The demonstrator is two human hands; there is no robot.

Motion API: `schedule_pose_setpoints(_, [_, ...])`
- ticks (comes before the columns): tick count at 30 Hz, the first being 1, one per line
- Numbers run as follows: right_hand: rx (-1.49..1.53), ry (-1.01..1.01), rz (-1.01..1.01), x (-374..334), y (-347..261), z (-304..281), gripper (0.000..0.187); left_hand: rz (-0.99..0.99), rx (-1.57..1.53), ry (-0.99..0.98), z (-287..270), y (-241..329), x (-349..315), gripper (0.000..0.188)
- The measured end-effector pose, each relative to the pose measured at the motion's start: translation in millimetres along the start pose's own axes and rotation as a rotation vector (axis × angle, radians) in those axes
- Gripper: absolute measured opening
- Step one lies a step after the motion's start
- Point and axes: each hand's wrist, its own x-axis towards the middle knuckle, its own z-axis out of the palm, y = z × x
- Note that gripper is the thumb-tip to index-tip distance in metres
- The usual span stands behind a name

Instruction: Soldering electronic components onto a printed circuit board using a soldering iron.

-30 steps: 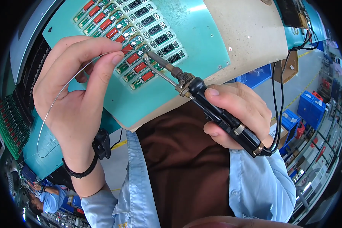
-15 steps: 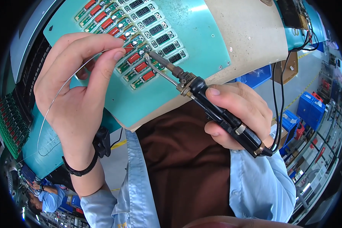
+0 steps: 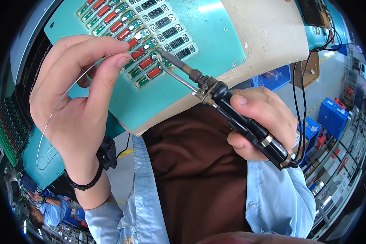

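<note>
Between thumb and forefinger, my left hand (image 3: 75, 87) pinches a thin length of solder wire (image 3: 52, 116). The wire's tip reaches over the circuit boards, and the rest curls back below the hand. My right hand (image 3: 266, 122) is wrapped round the black handle of a soldering iron (image 3: 227, 103), with a thin metal tube beside its barrel. Its tip is at one of the small green boards, close to the wire's end; whether they touch I cannot tell. The boards carry red components (image 3: 145, 62) and black digit displays (image 3: 177, 43), set in rows in a teal sheet (image 3: 150, 103).
A beige board (image 3: 268, 40) lies under the teal sheet. Black cables (image 3: 301, 101) hang at the right, near blue bins (image 3: 333, 116) and a cardboard box (image 3: 312, 71). Upright green circuit boards (image 3: 12, 130) stand at far left. Another person (image 3: 55, 211) is at lower left.
The teal sheet with its boards has shifted slightly up and left in view. My left hand has moved a little left, and my right hand with the soldering iron slightly right.
</note>
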Motion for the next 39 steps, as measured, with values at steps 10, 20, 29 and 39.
schedule_pose_setpoints(10, [-0.005,0.074,-0.005,-4.7,4.4,14.9,0.05,-0.003,-0.019,0.0,5.7,-3.2,-1.2,0.012])
schedule_pose_setpoints(20, [0.005,0.043,0.006,-2.8,1.2,10.8,0.051,-0.017,-0.026,-0.003,4.4,-1.4,-0.7,0.012])
schedule_pose_setpoints(29, [0.017,0.018,0.015,-0.1,-0.5,5.8,0.051,0.025,-0.032,-0.021,6.3,-1.5,3.6,0.012])
schedule_pose_setpoints(39, [0.017,0.019,-0.002,-1.2,0.2,5.2,0.051,0.021,0.001,0.005,6.4,0.5,3.2,0.012])
